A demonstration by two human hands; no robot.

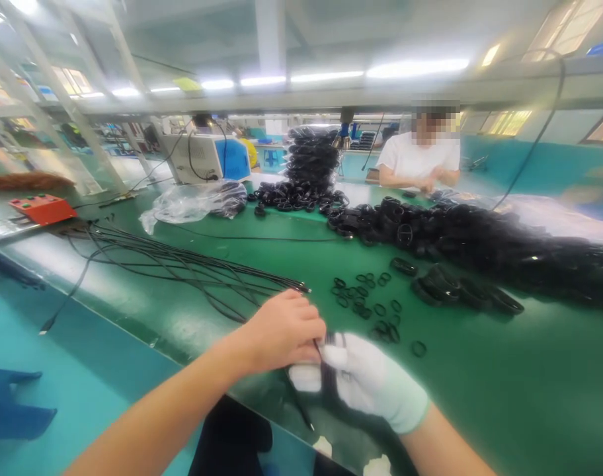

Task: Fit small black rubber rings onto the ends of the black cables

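Black cable bundle [328,382] snug within gloved right fingers [305,379], bare left fingers [309,328] tight on its strand.

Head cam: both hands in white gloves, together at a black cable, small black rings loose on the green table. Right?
Not quite: the head view shows a white glove only on the right hand; the left hand is bare. Otherwise fine: both are together at a black cable, small black rings loose on the green table.

cables [222,263] l on tbl [480,390], rings [361,291] mid, coil pile [480,238] back r
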